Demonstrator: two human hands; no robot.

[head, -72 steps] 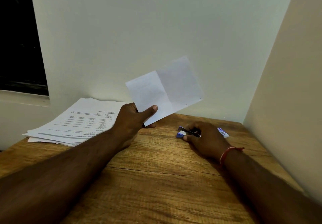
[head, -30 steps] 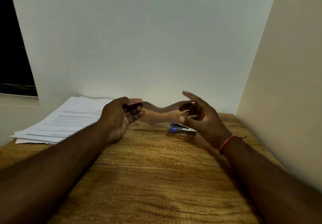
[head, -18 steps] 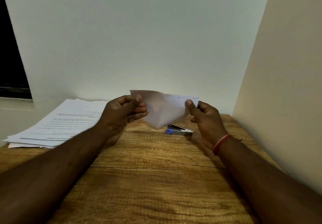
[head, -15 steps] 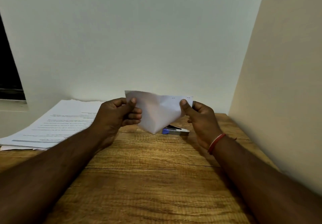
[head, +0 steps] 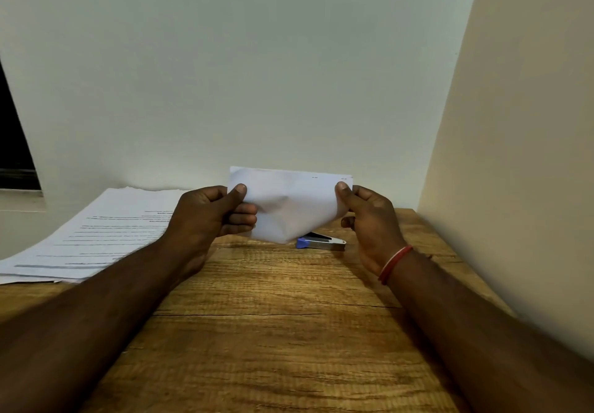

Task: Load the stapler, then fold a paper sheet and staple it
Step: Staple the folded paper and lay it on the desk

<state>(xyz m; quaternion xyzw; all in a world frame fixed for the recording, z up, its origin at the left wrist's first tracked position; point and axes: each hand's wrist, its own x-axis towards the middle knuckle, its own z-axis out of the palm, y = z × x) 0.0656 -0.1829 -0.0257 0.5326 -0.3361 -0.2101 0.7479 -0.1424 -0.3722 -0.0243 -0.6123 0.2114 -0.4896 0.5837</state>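
Left hand: pinches paper.
Right hand: pinches the opposite edge.
Stapler: partly hidden behind paper.

- A plain desk corner, like a home study or a small office.
- Wood-grain tabletop under the hands, set into a corner of bare pale walls.
- Stack of printed pages left of the hands; small stapler just beyond them.
- Dark window far left.

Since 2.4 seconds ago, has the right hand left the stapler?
Yes. The right hand has risen off the stapler, which lies on the wooden table, and now pinches the folded paper sheet above it.
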